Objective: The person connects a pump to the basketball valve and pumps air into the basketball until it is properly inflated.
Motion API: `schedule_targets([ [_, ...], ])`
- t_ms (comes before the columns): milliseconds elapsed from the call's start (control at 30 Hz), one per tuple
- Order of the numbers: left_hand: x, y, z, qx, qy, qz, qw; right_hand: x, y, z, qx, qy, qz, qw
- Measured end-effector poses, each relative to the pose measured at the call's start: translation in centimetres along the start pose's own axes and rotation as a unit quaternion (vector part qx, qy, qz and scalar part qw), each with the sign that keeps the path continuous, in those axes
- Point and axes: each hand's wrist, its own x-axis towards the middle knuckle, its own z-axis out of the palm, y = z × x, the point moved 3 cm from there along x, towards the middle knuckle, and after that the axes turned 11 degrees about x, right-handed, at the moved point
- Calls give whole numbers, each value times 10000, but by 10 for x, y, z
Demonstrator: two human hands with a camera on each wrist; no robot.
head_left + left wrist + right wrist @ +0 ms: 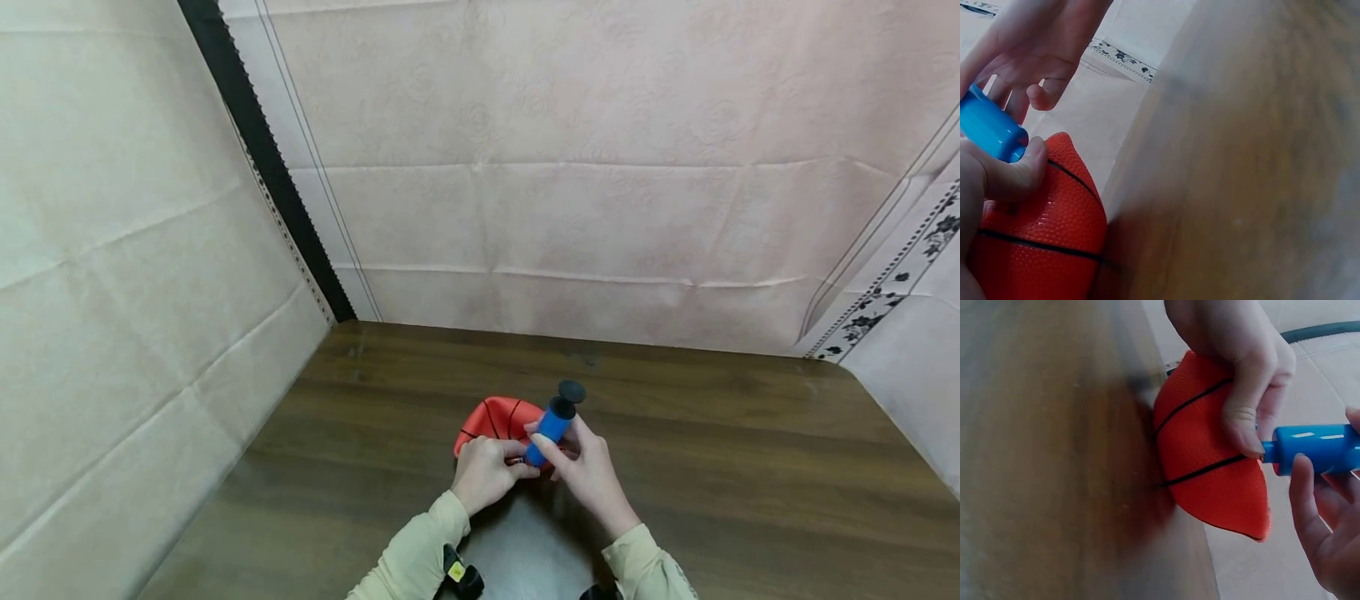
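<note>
A partly deflated red ball [491, 417] with black lines, like a small basketball, sits on the table with its side sunken. My left hand [483, 473] pinches the ball where the nozzle end of a blue hand pump [552, 427] meets it; the thumb [1244, 428] lies along the ball beside the nozzle. With thumb and fingers, my right hand [591, 471] grips the pump's barrel, which tilts up and away from the ball. Its black handle [572, 392] stands slightly out from the barrel. The needle and the valve are hidden by the left fingers.
The brown wooden table [337, 467] spreads around both hands. Pale cloth [585, 167] hangs behind the far edge and along the sides, with a black strip [270, 158] at the left corner. Black wrist devices [467, 581] are strapped over the cream sleeves.
</note>
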Motion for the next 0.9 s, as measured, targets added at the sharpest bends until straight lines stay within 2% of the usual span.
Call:
schedule_targets([
  [300, -1, 3, -3, 246, -203, 161, 9994, -4, -6, -7, 124, -469, 258, 9985],
  [400, 0, 4, -4, 451, -228, 242, 9984, -5, -9, -10, -186, -620, 213, 9977],
  [500, 0, 6, -6, 737, -159, 359, 9965, -8, -15, -16, -483, -695, -48, 9964],
  [567, 0, 7, -8, 975, -28, 437, 9943, -9, -21, -20, -527, -755, -377, 9950],
  [733, -2, 6, -13, 1500, 402, 538, 9864, -13, -38, -29, 219, -1030, -1300, 9859],
  [800, -3, 4, -15, 1694, 697, 565, 9814, -14, -43, -32, 490, -1022, -1564, 9812],
  [900, -4, -2, -19, 1893, 1380, 475, 9710, -16, -49, -35, 259, -797, -1976, 9767],
])
